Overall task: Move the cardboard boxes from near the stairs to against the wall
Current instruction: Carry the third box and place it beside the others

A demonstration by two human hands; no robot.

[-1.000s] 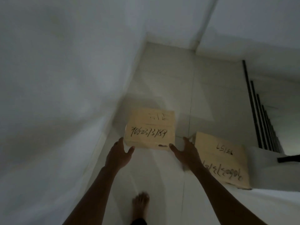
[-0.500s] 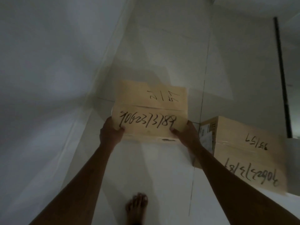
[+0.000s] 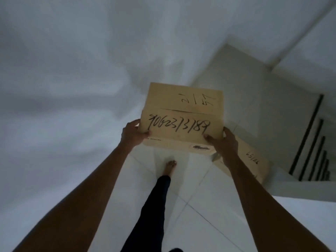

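A tan cardboard box with black handwritten numbers on its top is lifted off the floor in front of me. My left hand grips its near left corner and my right hand grips its near right corner. A second cardboard box, also with handwriting, sits on the floor at the right beside the stair opening, partly hidden behind my right hand and the held box.
A white wall fills the left side, close to the held box. Black stair railing bars stand at the right above the stairwell. Pale floor tiles lie below, with my leg and bare foot on them.
My hands reached the box on the floor, closed on its near corners and lifted it. The view has swung left toward the wall.
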